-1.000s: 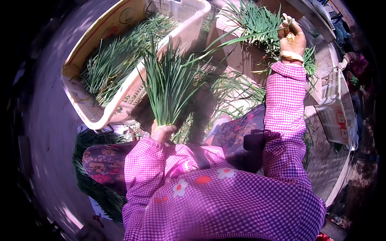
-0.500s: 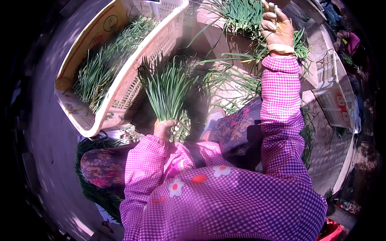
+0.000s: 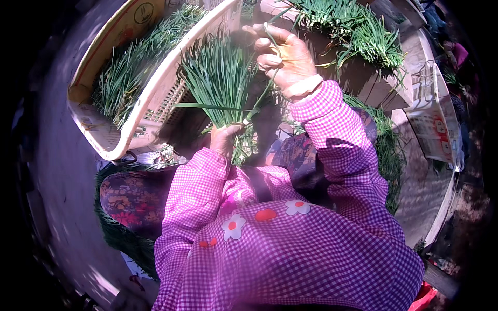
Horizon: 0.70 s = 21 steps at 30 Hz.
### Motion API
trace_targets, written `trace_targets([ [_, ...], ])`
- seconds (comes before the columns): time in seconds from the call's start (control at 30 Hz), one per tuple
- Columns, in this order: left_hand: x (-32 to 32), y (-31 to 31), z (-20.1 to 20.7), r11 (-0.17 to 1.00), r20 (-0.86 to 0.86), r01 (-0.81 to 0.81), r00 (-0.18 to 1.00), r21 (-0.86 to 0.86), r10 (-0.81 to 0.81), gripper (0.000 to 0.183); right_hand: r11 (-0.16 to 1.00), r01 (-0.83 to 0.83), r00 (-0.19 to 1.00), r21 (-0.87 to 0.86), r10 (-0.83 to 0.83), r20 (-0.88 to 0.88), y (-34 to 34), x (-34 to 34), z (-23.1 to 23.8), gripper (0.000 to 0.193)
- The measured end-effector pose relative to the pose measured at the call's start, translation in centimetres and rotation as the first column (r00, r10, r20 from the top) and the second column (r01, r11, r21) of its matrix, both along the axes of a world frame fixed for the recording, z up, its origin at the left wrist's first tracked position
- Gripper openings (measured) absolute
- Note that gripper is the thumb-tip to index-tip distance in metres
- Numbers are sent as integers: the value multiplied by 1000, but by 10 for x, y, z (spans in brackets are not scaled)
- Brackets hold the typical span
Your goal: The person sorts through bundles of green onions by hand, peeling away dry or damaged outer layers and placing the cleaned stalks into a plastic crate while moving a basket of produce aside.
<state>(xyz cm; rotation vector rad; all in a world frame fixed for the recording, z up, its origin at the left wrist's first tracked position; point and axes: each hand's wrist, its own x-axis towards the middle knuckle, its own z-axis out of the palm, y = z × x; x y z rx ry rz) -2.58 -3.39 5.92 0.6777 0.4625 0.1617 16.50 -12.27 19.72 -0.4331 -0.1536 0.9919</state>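
Observation:
My left hand is closed round the lower end of an upright bunch of chives, whose green blades fan out above the fist. Up and to the right, my gloved right hand has its fingers curled on a thin chive strand. The strand passes over its fingers and runs down to the bunch near my left hand. One blade lies crosswise over the front of the bunch, just above that fist.
At the left stands a pale plastic crate lined with yellow card, holding many chives. More chives lie heaped on a board at the upper right. Loose greens lie beside my right leg. Another crate stands at the far right.
My right hand has come from the heap at the upper right down and left to beside the bunch, with a strand now in it. The left hand and bunch have risen slightly.

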Motion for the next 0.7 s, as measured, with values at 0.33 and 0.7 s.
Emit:
trace_targets([
  [0.33,-9,-8,-25,982,-115,15,993,-188,-38,23,978,-61,974,201,103,-202,18,-28,-10,26],
  [0.7,-16,10,-25,989,-180,45,981,-140,-70,18,779,626,724,39,-599,342,-51,23,17,18],
])
